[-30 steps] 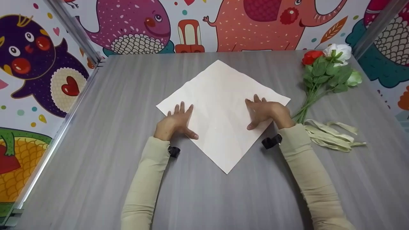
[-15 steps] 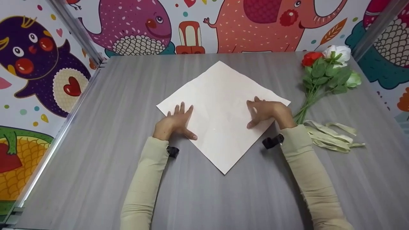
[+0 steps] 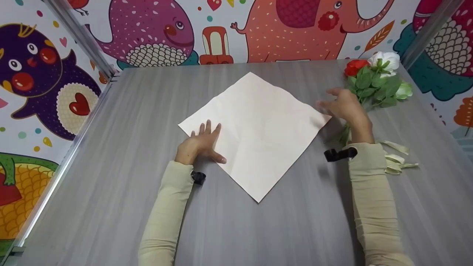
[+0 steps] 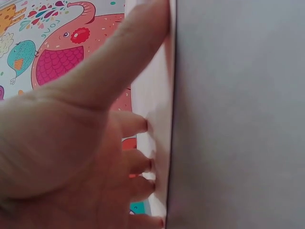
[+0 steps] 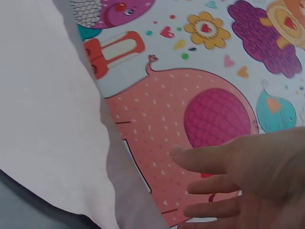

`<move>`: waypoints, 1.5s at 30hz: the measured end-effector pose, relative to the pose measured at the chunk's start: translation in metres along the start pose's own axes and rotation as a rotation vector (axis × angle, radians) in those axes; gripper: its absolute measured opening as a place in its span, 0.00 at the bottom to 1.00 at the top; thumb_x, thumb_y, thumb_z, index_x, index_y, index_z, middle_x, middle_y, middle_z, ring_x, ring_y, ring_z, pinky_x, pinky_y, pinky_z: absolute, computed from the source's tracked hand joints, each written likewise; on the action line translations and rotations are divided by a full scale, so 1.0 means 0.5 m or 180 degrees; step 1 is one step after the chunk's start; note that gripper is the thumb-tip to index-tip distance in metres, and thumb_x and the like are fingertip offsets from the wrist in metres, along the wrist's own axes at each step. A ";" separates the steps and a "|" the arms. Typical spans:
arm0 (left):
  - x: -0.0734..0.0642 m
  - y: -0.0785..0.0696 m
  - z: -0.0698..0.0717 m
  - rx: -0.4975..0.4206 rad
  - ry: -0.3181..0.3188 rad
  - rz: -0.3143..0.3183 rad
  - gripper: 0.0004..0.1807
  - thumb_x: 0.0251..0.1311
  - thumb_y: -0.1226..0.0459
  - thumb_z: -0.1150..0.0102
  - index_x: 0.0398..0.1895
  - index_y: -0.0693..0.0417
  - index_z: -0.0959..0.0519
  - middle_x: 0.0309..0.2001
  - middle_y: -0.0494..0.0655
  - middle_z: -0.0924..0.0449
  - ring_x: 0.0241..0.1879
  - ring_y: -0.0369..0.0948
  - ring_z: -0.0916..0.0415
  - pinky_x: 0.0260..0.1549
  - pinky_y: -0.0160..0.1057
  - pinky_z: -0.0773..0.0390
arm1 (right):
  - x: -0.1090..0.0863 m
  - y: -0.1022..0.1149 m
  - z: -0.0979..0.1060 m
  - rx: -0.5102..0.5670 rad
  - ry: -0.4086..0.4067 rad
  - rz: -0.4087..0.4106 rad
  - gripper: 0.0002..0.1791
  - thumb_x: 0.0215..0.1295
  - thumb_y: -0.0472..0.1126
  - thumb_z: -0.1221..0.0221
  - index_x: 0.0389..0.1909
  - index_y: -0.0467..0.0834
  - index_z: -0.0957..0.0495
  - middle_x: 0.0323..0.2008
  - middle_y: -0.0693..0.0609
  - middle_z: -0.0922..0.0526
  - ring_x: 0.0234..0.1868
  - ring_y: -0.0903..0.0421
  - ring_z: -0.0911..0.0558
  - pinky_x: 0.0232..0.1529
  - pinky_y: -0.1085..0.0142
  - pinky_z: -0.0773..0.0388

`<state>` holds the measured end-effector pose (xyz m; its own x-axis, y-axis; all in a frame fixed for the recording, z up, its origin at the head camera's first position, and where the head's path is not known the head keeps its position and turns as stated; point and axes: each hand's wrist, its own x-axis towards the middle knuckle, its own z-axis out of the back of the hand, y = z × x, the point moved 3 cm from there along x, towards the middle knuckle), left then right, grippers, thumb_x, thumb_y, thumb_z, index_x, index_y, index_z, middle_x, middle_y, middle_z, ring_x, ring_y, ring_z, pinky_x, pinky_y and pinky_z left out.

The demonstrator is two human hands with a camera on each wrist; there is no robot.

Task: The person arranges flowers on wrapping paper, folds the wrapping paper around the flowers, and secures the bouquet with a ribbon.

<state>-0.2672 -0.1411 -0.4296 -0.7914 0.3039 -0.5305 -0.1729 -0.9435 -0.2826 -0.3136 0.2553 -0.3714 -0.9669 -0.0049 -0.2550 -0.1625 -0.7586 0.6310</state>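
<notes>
A pale pinkish-white sheet of paper (image 3: pixel 266 133) lies on the table with one corner toward the person. My left hand (image 3: pixel 199 146) rests on its left edge, fingers spread; in the left wrist view the thumb and fingertips touch the paper (image 4: pixel 152 100). Off the right corner of the sheet, my right hand (image 3: pixel 347 107) is raised and holds nothing, its fingers extended. Just beyond it lies a bunch of artificial flowers (image 3: pixel 380 79) with red, white and pale green blooms; the hand and wrist hide part of the stems.
Pale yellow-green ribbon strips (image 3: pixel 395 160) lie by the right forearm, partly covered by the sleeve. The grey wood-grain table (image 3: pixel 122 166) ends at the back and left against walls printed with cartoon animals. A metal rail (image 3: pixel 55 177) runs along the left edge.
My right hand has lifted off the paper and moved right and away from the person, toward the flowers. The left hand stays on the paper.
</notes>
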 end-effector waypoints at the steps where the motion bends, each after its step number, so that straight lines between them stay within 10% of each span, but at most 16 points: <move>1: 0.000 0.000 0.000 -0.0011 0.0011 0.0004 0.69 0.51 0.45 0.26 0.81 0.55 0.68 0.78 0.69 0.81 0.78 0.63 0.81 0.74 0.68 0.65 | 0.000 -0.009 0.009 0.0180 -0.0105 -0.0110 0.40 0.72 0.53 0.43 0.76 0.37 0.43 0.75 0.33 0.40 0.72 0.35 0.35 0.70 0.40 0.37; 8: 0.000 0.000 -0.001 0.0005 0.0022 0.0013 0.69 0.52 0.44 0.27 0.81 0.56 0.68 0.78 0.69 0.81 0.79 0.63 0.80 0.74 0.69 0.65 | 0.005 -0.090 0.066 0.1425 -0.0857 -0.0855 0.37 0.71 0.53 0.43 0.76 0.44 0.39 0.57 0.51 0.24 0.52 0.59 0.22 0.48 0.69 0.17; 14: -0.001 0.002 -0.002 -0.0026 0.0005 0.0014 0.69 0.52 0.44 0.27 0.81 0.55 0.68 0.78 0.69 0.81 0.79 0.63 0.81 0.74 0.68 0.66 | 0.008 -0.159 0.090 0.1830 -0.0981 -0.1245 0.35 0.69 0.52 0.41 0.74 0.48 0.38 0.41 0.63 0.25 0.36 0.71 0.18 0.37 0.75 0.19; 24: 0.001 0.003 -0.005 -0.0083 -0.0018 -0.0042 0.69 0.52 0.45 0.27 0.81 0.56 0.68 0.78 0.69 0.81 0.78 0.63 0.81 0.73 0.69 0.67 | 0.016 -0.218 0.081 0.1930 -0.0966 -0.1562 0.41 0.69 0.49 0.41 0.78 0.46 0.46 0.42 0.59 0.26 0.25 0.71 0.20 0.37 0.74 0.18; 31: 0.000 -0.001 -0.004 -0.0071 0.0010 -0.0026 0.69 0.53 0.45 0.27 0.81 0.55 0.68 0.78 0.68 0.82 0.79 0.63 0.81 0.74 0.68 0.66 | 0.029 -0.228 0.065 0.2273 -0.1047 -0.1537 0.44 0.64 0.35 0.37 0.78 0.49 0.46 0.62 0.46 0.29 0.21 0.66 0.20 0.28 0.68 0.18; 38: 0.001 0.001 -0.002 -0.0073 0.0017 -0.0029 0.69 0.53 0.44 0.27 0.81 0.55 0.68 0.78 0.68 0.82 0.78 0.63 0.81 0.74 0.69 0.66 | 0.030 -0.232 0.054 0.2365 -0.0992 -0.1500 0.34 0.63 0.33 0.36 0.69 0.43 0.36 0.16 0.63 0.21 0.21 0.64 0.16 0.30 0.67 0.15; 45: -0.001 0.000 0.000 -0.0049 0.0022 -0.0035 0.68 0.52 0.44 0.27 0.81 0.55 0.67 0.78 0.68 0.81 0.79 0.63 0.80 0.73 0.69 0.66 | 0.016 -0.240 0.056 0.2582 -0.1023 -0.1687 0.13 0.63 0.37 0.33 0.42 0.47 0.28 0.13 0.60 0.18 0.20 0.61 0.15 0.30 0.66 0.15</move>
<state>-0.2666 -0.1412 -0.4293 -0.7853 0.3153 -0.5328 -0.1725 -0.9380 -0.3008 -0.3073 0.3642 -0.4286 -0.7194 0.4688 -0.5125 -0.5537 0.0584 0.8307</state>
